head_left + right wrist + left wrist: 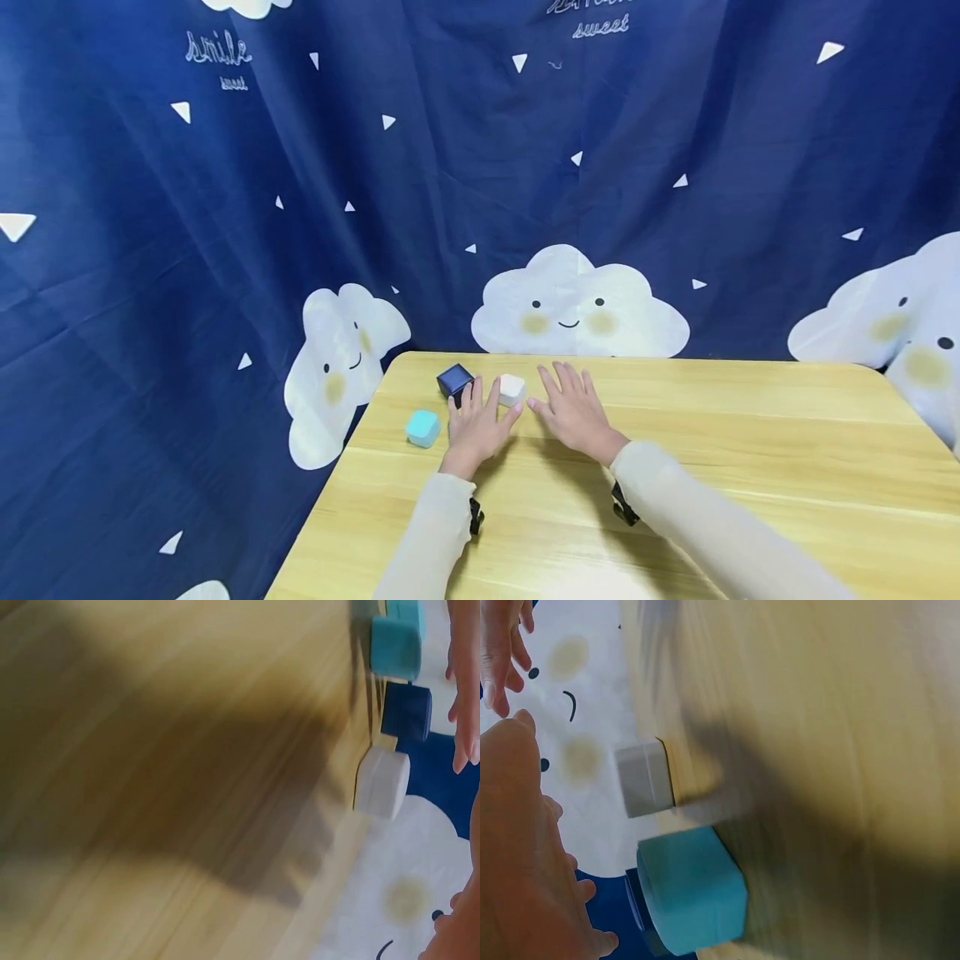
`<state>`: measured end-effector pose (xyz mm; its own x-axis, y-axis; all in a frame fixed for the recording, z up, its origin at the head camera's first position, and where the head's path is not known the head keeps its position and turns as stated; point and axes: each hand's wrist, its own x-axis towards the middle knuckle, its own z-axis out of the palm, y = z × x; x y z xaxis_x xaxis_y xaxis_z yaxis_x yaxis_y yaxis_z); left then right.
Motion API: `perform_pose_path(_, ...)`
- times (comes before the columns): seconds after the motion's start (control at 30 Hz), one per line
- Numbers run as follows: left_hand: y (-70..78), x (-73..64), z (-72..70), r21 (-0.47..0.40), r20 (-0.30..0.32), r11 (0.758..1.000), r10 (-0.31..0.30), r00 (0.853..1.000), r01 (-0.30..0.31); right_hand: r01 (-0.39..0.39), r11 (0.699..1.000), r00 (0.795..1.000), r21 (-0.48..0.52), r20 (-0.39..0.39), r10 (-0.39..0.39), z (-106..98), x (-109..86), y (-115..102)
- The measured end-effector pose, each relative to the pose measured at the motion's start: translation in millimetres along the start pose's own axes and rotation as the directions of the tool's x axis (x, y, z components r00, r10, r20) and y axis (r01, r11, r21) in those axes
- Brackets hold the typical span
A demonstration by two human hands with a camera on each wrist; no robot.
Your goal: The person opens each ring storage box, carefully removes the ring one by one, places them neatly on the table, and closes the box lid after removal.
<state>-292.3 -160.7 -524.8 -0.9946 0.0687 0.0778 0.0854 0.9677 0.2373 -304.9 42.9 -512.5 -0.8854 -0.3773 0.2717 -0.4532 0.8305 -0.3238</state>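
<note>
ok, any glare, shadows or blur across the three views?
Head: glare on the table near the bottom, shadows beside the left hand and right hand; left wrist: soft-edged shadow, wood grain blurry; right wrist: large dark shadow with blurred edges.

tabletop (750,433): wood-grain, smooth, glossy at the near-side glare | backdrop curtain (450,183): matt cloth, softly creased | navy block (455,378): smooth, slight sheen | light-blue block (423,428): smooth, matt, plastic-looking | white block (512,389): smooth, matt | sleeves (720,525): matt cloth | wristbands (622,505): material unclear
</note>
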Motion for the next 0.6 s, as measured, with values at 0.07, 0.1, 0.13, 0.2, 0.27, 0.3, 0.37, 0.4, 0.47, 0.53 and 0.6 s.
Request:
perform_pose_path(0.07, -2.7, -3.1, -0.3, -0.002, -0.005, 1.0, -0.004, 1.0, 0.004, 0.006, 1.0, 1.0, 0.01, 0.0, -0.006, 3.0, -0.4, -4.0)
perform_pose_path(0.1, -3.9, -5.0, -0.6, -0.001, -0.007, 1.0, -0.008, 1.0, 0.008, 0.009, 1.0, 1.0, 0.021, 0.003, -0.009, 4.5, -0.4, -6.3)
perform_pose_path(0.13, -5.4, -6.6, -0.5, -0.001, -0.008, 1.0, -0.012, 1.0, 0.012, 0.009, 0.999, 1.0, 0.036, 0.009, -0.009, 6.1, -0.3, -8.7)
perform_pose_path(0.2, -8.2, -9.9, -0.6, -0.007, -0.018, 1.0, -0.015, 1.0, 0.014, 0.014, 0.998, 1.0, 0.067, 0.016, -0.015, 9.0, 0.3, -13.8)
perform_pose_path(0.27, -11.2, -13.0, -0.3, -0.015, -0.027, 1.0, -0.016, 1.0, 0.015, 0.023, 0.996, 0.999, 0.09, 0.02, -0.025, 11.7, 1.3, -18.8)
perform_pose_path(0.3, -12.9, -14.3, 0.3, -0.013, -0.033, 1.0, -0.016, 0.999, 0.015, 0.028, 0.994, 0.999, 0.101, 0.018, -0.03, 12.6, 1.8, -21.3)
perform_pose_path(0.37, -16.3, -16.9, 1.8, -0.01, -0.044, 1.0, -0.017, 0.999, 0.017, 0.035, 0.994, 0.999, 0.102, 0.024, -0.038, 15.0, 2.6, -25.2)
perform_pose_path(0.4, -18.0, -18.2, 2.7, -0.01, -0.047, 1.0, -0.021, 0.999, 0.02, 0.039, 0.994, 0.999, 0.1, 0.027, -0.041, 16.2, 2.7, -26.8)
perform_pose_path(0.47, -21.5, -21.0, 4.3, -0.014, -0.049, 0.999, -0.031, 0.998, 0.03, 0.04, 0.994, 0.998, 0.105, 0.037, -0.044, 18.2, 2.6, -29.6)
perform_pose_path(0.53, -24.6, -23.5, 5.5, -0.025, -0.05, 0.999, -0.04, 0.998, 0.039, 0.029, 0.993, 0.998, 0.115, 0.056, -0.036, 19.9, 2.6, -31.9)
perform_pose_path(0.6, -27.8, -25.7, 6.3, -0.047, -0.05, 0.998, -0.048, 0.998, 0.046, 0.02, 0.991, 0.998, 0.135, 0.062, -0.029, 21.5, 2.7, -34.1)
